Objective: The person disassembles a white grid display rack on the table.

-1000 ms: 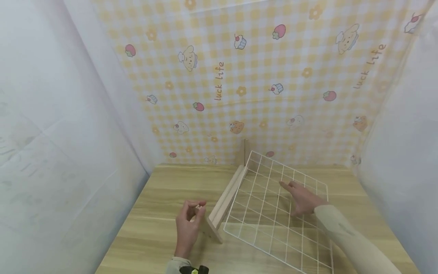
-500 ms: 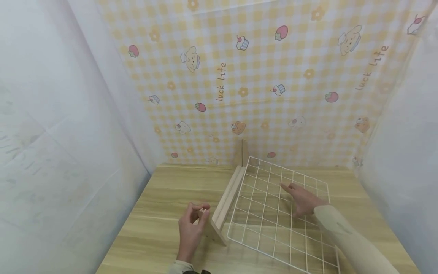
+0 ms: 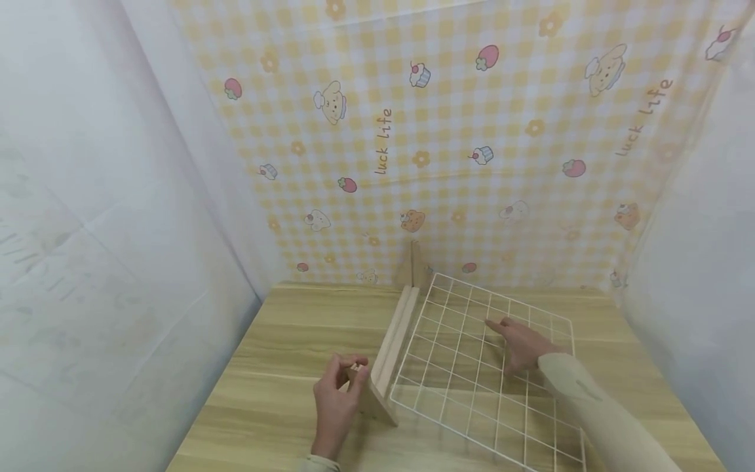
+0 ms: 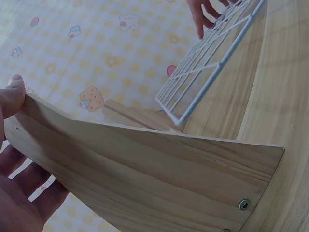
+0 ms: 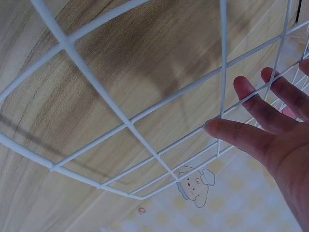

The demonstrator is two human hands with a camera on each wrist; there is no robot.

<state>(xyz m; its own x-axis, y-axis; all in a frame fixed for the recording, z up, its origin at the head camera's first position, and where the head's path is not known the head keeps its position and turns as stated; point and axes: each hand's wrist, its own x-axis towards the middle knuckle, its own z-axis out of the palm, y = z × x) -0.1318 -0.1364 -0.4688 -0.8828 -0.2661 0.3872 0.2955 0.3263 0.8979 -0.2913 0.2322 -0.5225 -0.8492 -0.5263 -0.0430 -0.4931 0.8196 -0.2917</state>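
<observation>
In the head view my left hand (image 3: 337, 401) pinches the top of a wooden stand's near end board (image 3: 380, 405). The left wrist view has the thumb (image 4: 13, 96) on one side of that end board (image 4: 145, 164) and the other fingers beneath. Two bolt heads show near the board's base. Light wooden rails (image 3: 394, 337) join it to a far upright board (image 3: 414, 263). My right hand (image 3: 522, 344) holds a tilted white wire grid panel (image 3: 413, 336). In the right wrist view, thumb and fingers (image 5: 241, 135) grip its wires (image 5: 129, 124). Whether grid and rails touch is unclear.
Beneath everything lies a wood-grain tabletop (image 3: 277, 367). A yellow checked cloth (image 3: 448, 118) hangs close behind the stand's far end. White sheets (image 3: 118, 229) close off the left and right sides.
The stand has turned slightly: its near end shifted right while its far end shifted left. My left hand moved with it. The grid's far corner dropped a little; the right hand barely moved.
</observation>
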